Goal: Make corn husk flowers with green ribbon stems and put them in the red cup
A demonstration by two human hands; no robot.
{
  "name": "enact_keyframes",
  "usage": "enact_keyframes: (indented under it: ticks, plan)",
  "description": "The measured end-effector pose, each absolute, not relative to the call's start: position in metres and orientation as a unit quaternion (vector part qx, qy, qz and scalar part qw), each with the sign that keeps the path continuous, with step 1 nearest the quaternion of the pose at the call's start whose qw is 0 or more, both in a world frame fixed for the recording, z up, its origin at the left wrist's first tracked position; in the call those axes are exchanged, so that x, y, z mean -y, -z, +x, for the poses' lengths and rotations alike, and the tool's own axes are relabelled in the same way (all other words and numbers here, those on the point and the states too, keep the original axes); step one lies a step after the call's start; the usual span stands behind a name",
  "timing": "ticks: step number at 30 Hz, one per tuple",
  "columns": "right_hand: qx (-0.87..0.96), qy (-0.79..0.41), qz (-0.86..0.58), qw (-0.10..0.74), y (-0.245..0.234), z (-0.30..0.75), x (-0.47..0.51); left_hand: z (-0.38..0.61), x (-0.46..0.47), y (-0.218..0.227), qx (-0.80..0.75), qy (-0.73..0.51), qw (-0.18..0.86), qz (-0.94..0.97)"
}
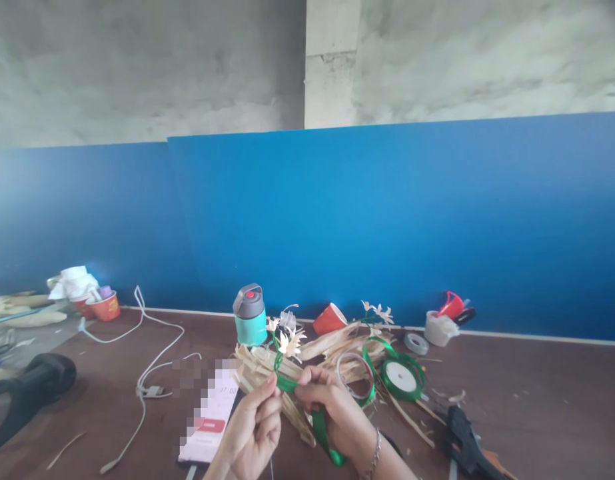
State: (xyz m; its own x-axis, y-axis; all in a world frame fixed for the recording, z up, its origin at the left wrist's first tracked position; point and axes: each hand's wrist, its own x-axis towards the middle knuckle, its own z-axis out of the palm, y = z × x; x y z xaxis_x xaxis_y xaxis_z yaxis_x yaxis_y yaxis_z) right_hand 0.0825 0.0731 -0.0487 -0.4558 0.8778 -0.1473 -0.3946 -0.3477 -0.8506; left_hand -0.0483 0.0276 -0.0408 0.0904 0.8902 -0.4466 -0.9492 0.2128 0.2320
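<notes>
My left hand pinches a thin flower stem wrapped in green ribbon, its fingers closed just below a small pale straw flower. My right hand, with a bracelet on the wrist, is closed on the same green ribbon; the ribbon's loose end hangs down past the palm. Both hands meet over a heap of dried husk strips on the brown table. A green ribbon spool lies just right of my right hand.
A phone lies by my left hand, with a white cable beyond it. A teal bottle, a tipped red cup, tape rolls and a black glue gun stand around. A blue board backs the table.
</notes>
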Motion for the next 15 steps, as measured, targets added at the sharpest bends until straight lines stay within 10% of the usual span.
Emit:
enact_keyframes:
  ticks: [15]
  plan:
    - [0.520, -0.679, -0.277, 0.437, 0.027, 0.104, -0.080, -0.031, -0.030, 0.033, -0.379, -0.676, 0.599, 0.202]
